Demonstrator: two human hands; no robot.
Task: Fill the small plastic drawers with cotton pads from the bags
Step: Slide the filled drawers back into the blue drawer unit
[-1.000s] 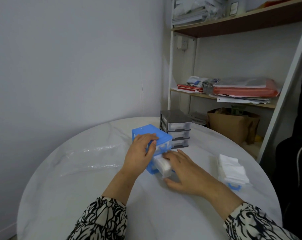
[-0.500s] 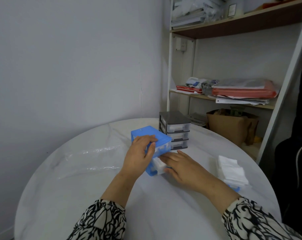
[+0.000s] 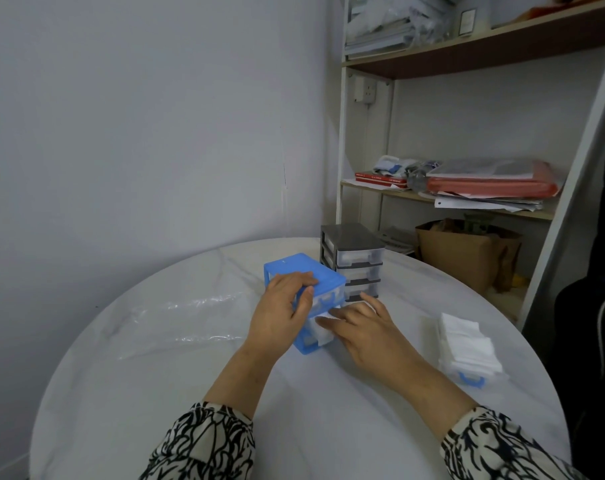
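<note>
A small blue plastic drawer unit (image 3: 296, 268) stands mid-table. My left hand (image 3: 282, 313) grips its top front corner, fingers over the top and thumb down the front. My right hand (image 3: 361, 329) lies flat with straight fingers pressing a clear drawer of white cotton pads (image 3: 323, 329) into the unit's lower slot. Behind it stands a grey drawer unit (image 3: 353, 261) with clear drawers holding pads. A stack of white cotton pads (image 3: 462, 344) in a clear drawer with a blue handle (image 3: 471, 380) sits to the right.
An empty clear plastic bag (image 3: 186, 320) lies at the left on the round white marble table (image 3: 329, 410). Beyond the table's far right edge are a shelf with papers (image 3: 481, 188) and a brown paper bag (image 3: 467, 258) on the floor.
My right hand has pushed the pad-filled drawer from sticking out into the blue unit's lower slot. My left hand kept its grip on the unit's top.
</note>
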